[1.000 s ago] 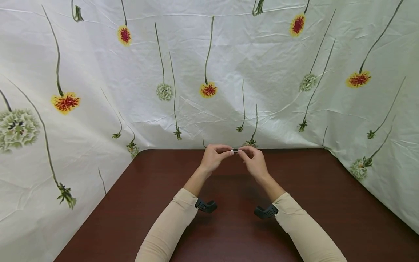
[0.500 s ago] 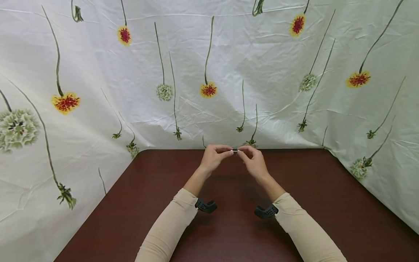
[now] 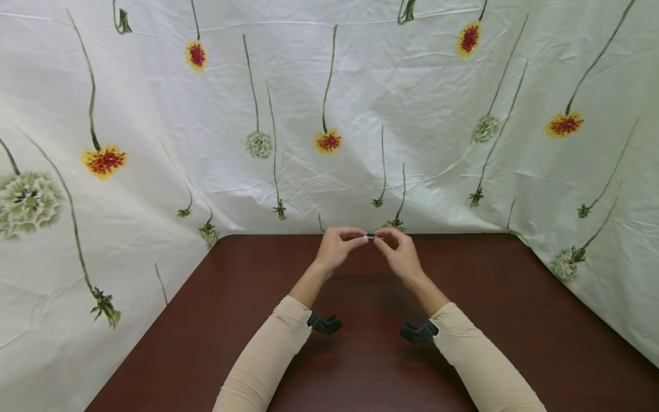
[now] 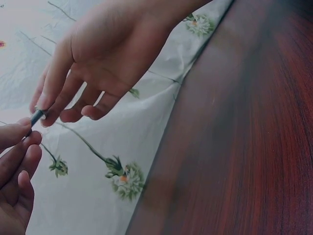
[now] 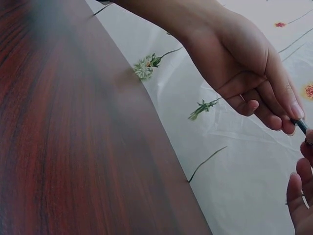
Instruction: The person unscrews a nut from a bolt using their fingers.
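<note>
A small, dark, threaded metal bolt (image 3: 370,236) is held level between both hands, above the far edge of the table. My left hand (image 3: 333,250) pinches one end between thumb and index finger. At the other end, the thumb and fingertips of my right hand (image 3: 401,257) pinch it. Thread ridges show on the short bare stretch of the bolt (image 5: 302,125) in the right wrist view. A wider, light-coloured rim on the bolt (image 4: 37,116) sits by the left fingertips in the left wrist view. Fingertips hide both ends.
Beneath the arms lies a dark red-brown wooden table (image 3: 370,355). A white cloth (image 3: 309,177) printed with flowers hangs behind and along its sides. Dark wrist-worn devices are on the left wrist (image 3: 324,324) and right wrist (image 3: 418,332).
Both hands stay in place with the bolt between them. Only the right fingertips shift slightly at their end of it.
</note>
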The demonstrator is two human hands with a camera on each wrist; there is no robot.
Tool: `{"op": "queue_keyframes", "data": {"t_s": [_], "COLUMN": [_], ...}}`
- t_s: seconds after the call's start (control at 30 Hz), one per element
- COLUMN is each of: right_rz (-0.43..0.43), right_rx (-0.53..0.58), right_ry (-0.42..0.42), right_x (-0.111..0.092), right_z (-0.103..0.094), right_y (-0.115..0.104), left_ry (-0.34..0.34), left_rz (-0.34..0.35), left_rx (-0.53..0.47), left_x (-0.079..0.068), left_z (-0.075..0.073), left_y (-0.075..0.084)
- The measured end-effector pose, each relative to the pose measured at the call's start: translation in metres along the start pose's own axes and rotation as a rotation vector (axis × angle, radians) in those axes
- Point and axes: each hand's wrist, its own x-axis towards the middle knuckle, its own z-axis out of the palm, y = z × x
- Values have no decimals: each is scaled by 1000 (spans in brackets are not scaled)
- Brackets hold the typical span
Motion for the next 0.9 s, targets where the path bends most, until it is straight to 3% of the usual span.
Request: {"op": "queue_keyframes", "data": {"t_s": [0.27,0.37,0.6,0.9], "right_rz": [48,43,42,16], "right_rx": [23,4,32,-1], "right_ry": [-31,-32,-46,-27], "right_x": [-6,-6,-6,-6], "right_z": [-1,-1,-1,-1], "right_y": [-26,-27,-26,-24], "left_ry": [-4,-7,19,36], "left_rz": [-10,-9,-37,-19], "left_rx": [-1,-12,-42,-30], "left_x": [0,2,10,11], "left_z": [0,0,0,2], "left_y": [-2,-4,-28,-31]}}
